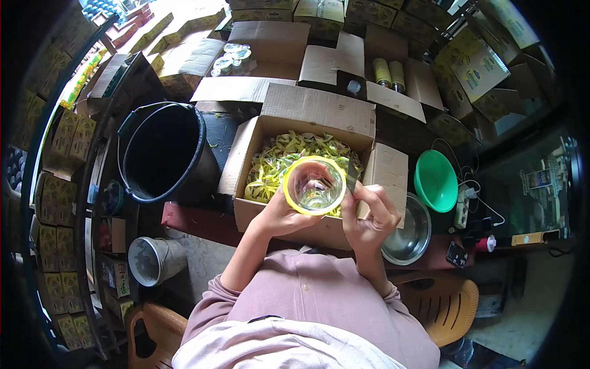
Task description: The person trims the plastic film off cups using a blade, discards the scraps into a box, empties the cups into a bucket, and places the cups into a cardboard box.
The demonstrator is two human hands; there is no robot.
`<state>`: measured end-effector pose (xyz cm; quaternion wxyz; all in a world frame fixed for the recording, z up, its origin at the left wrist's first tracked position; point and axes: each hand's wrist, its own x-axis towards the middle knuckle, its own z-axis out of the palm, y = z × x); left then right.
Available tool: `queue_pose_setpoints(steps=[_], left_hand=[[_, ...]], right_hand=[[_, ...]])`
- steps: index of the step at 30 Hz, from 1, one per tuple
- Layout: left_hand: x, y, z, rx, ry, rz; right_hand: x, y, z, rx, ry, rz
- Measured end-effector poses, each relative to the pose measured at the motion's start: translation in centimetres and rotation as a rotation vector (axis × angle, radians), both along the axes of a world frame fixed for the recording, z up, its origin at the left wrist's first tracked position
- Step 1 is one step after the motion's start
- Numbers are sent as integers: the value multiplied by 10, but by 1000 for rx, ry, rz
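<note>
My left hand (279, 215) is wrapped round a clear cup (314, 186) with a yellow rim, its open mouth facing me. Close to the cup's right side, my right hand (370, 215) pinches a thin dark flat piece (352, 175), perhaps a blade, between thumb and fingers. Both hands are over the near side of an open cardboard box (319, 111). Inside the box lies a heap of yellow-green strips (270, 161), partly hidden by the cup and hands.
A black bucket (163, 154) stands left, with a grey-white bucket (157, 261) below it. On the right are a green bowl (435, 181), a metal bowl (409, 237), cables and a phone (456, 254). Behind, open boxes hold jars (233, 60) and cans (389, 74).
</note>
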<state>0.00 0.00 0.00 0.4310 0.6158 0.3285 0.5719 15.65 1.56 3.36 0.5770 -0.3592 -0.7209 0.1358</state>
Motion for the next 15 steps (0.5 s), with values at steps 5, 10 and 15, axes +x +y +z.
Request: queue_pose_setpoints(steps=[5, 10, 15], left_hand=[[4, 0, 3, -16, -28, 36], [1, 1, -5, 3, 19, 49], [-1, -1, -1, 0, 75, 23]], right_hand=[[-1, -2, 4, 69, -27, -26], [-2, -2, 2, 98, -51, -52], [-3, 2, 2, 105, -72, -51]])
